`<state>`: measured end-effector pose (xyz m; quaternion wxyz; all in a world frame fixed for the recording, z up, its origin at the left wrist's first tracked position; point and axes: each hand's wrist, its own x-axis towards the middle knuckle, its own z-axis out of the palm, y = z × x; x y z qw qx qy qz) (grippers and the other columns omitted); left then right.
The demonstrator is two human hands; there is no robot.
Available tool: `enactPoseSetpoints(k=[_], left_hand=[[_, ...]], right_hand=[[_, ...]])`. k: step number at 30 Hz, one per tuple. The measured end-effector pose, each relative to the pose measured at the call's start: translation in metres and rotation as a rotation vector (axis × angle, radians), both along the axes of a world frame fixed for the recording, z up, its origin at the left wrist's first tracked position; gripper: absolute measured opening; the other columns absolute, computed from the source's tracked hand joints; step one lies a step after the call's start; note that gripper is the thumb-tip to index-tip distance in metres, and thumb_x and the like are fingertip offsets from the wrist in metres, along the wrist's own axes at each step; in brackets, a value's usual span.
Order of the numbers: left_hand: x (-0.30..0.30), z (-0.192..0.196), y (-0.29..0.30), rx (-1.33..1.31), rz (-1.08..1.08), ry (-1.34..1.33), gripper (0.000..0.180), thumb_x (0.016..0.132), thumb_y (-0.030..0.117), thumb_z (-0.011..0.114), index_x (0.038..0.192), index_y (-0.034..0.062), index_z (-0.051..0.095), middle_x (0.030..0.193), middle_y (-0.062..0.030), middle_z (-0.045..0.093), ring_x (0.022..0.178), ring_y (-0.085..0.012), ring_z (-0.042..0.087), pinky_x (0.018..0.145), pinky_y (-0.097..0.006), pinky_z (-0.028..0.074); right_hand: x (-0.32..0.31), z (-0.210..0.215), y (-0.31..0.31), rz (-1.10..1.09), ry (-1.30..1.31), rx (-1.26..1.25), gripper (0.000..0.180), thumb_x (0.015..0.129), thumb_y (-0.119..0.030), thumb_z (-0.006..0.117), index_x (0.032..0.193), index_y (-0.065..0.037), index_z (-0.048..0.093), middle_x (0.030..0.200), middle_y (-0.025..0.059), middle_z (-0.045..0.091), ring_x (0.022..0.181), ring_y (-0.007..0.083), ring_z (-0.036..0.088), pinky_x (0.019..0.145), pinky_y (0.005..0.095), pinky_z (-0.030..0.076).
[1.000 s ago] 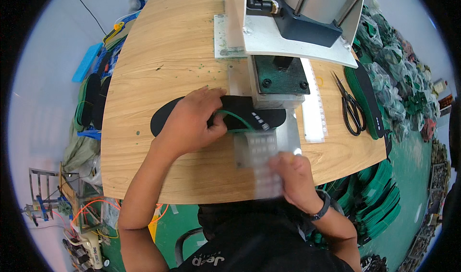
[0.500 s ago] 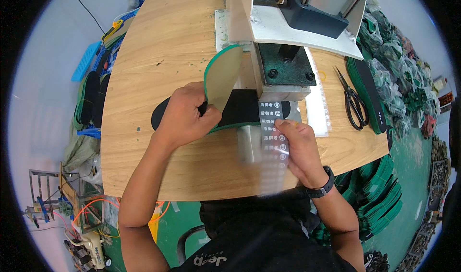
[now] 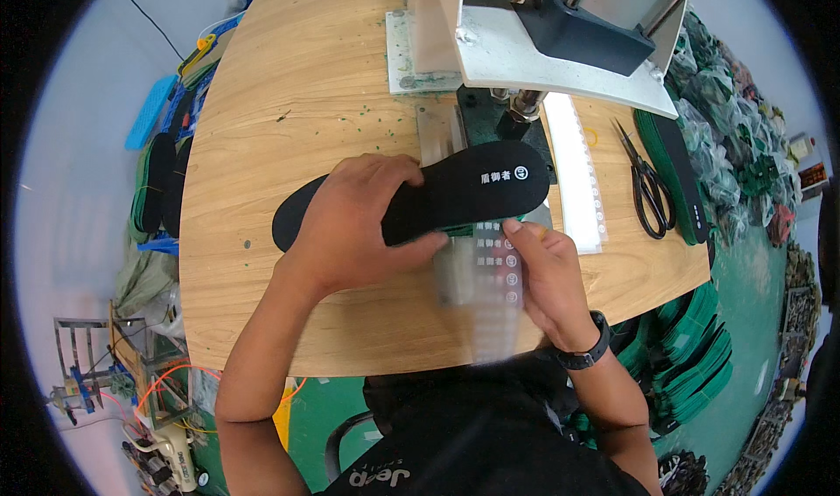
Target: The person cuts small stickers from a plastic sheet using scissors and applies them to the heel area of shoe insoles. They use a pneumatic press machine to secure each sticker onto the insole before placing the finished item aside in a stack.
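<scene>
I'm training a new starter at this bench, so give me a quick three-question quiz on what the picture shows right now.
1. Which hand holds the translucent printed strip?
2. True or false: the black-handled scissors lie to the left of the pneumatic press.
3. The white print on the black insole beneath the left hand is toward which end, as seen in the picture?
a) the left end
b) the right end

Key:
1. The right hand.
2. False; they lie to its right.
3. b
</scene>
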<state>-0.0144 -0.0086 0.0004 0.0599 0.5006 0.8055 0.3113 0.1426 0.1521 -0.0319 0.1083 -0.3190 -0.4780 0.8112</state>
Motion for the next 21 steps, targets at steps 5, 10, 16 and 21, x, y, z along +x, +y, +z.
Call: enactPoseSetpoints(k=[5, 10, 16, 21], left_hand=[[0.002, -0.004, 0.003, 0.012, 0.004, 0.127, 0.062, 0.064, 0.029, 0.080, 0.116, 0.0056, 0.057, 0.117, -0.0150, 0.060, 0.109, -0.0342, 0.055, 0.096, -0.041, 0.042], [0.000, 0.000, 0.002, 0.075, -0.005, 0.100, 0.049, 0.068, 0.020, 0.073, 0.112, 0.0042, 0.059, 0.105, -0.0174, 0.063, 0.095, -0.0350, 0.060, 0.085, -0.038, 0.048], [-0.003, 0.003, -0.004, 0.187, 0.253, -0.179, 0.020, 0.074, 0.007, 0.057, 0.092, -0.0008, 0.062, 0.066, -0.0138, 0.058, 0.056, -0.0226, 0.053, 0.057, -0.030, 0.045], [-0.008, -0.006, -0.008, 0.377, 0.284, -0.229, 0.014, 0.076, 0.006, 0.055, 0.086, 0.0006, 0.063, 0.055, -0.0087, 0.051, 0.049, -0.0120, 0.043, 0.051, -0.027, 0.041]], right_hand=[[0.005, 0.003, 0.000, 0.027, 0.038, -0.003, 0.025, 0.094, -0.020, 0.056, 0.076, -0.003, 0.060, 0.063, 0.0034, 0.058, 0.047, 0.0085, 0.055, 0.036, 0.0206, 0.036], [0.015, -0.003, 0.001, 0.042, 0.082, 0.116, 0.020, 0.092, -0.014, 0.055, 0.078, -0.001, 0.061, 0.065, 0.0034, 0.060, 0.048, 0.0084, 0.055, 0.038, 0.0199, 0.038], [0.047, 0.008, -0.003, -0.121, 0.055, -0.034, 0.016, 0.091, -0.010, 0.054, 0.082, 0.001, 0.061, 0.072, 0.0058, 0.062, 0.054, 0.0092, 0.057, 0.046, 0.0206, 0.046], [0.025, 0.012, -0.002, -0.008, 0.048, -0.046, 0.017, 0.092, -0.010, 0.054, 0.080, 0.001, 0.059, 0.071, 0.0057, 0.061, 0.055, 0.0103, 0.056, 0.049, 0.0227, 0.046]])
